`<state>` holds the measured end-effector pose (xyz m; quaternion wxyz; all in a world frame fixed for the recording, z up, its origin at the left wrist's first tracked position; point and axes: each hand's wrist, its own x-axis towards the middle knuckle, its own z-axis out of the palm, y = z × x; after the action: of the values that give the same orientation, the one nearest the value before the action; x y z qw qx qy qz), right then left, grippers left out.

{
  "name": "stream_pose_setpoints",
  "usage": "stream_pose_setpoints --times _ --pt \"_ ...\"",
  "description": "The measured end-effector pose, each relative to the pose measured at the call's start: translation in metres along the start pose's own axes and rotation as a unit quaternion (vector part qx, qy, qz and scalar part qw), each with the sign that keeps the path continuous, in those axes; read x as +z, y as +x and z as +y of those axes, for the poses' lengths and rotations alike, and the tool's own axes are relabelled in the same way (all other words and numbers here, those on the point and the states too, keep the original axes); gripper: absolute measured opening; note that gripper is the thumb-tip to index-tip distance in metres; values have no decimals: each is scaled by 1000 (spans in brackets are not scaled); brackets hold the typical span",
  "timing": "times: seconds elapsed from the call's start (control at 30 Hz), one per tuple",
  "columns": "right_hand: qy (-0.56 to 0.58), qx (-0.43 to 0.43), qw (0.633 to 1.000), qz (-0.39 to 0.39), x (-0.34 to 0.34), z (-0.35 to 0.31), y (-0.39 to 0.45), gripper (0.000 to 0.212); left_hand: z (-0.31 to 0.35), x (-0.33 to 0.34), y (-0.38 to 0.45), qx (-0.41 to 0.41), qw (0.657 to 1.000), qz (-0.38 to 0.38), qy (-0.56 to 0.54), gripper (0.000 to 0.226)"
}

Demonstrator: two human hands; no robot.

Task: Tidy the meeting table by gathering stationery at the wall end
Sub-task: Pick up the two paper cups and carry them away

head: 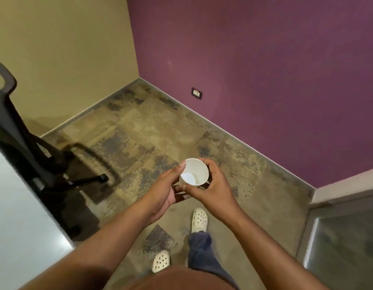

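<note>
A white paper cup (197, 170) is held in front of me over the carpet, its mouth tilted up toward the camera, with something small and white lying inside at the bottom. My left hand (163, 190) grips it from the left, thumb on the rim. From the right, my right hand (210, 186) wraps around its side. A thin white item pokes out under the cup between my hands; I cannot tell what it is. Only the white corner of the meeting table (16, 206) shows at the left edge.
A black office chair (30, 130) stands at the left beside the table, its wheeled base on the patterned carpet (160, 126). A purple wall with a socket (196, 93) runs along the right, a beige wall on the left. A grey surface (346, 237) fills the lower right.
</note>
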<state>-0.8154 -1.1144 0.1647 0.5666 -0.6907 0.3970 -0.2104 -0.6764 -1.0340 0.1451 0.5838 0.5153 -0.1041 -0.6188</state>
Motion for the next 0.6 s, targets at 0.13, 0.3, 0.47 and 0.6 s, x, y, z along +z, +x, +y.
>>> stream_pose_setpoints --times 0.13,0.3,0.47,0.6 --pt "-5 -20 996 -85 7 -5 76 64 34 -12 36 40 996 68 -35 55" --pt "-23 -57 981 -183 14 -24 167 62 77 -17 69 92 984 129 -76 50" --pt "-43 -102 951 -287 54 -52 222 62 109 -38 73 141 951 243 -126 43" --pt "-60 -128 919 -368 104 -71 249 63 122 -73 62 180 921 310 -154 47"
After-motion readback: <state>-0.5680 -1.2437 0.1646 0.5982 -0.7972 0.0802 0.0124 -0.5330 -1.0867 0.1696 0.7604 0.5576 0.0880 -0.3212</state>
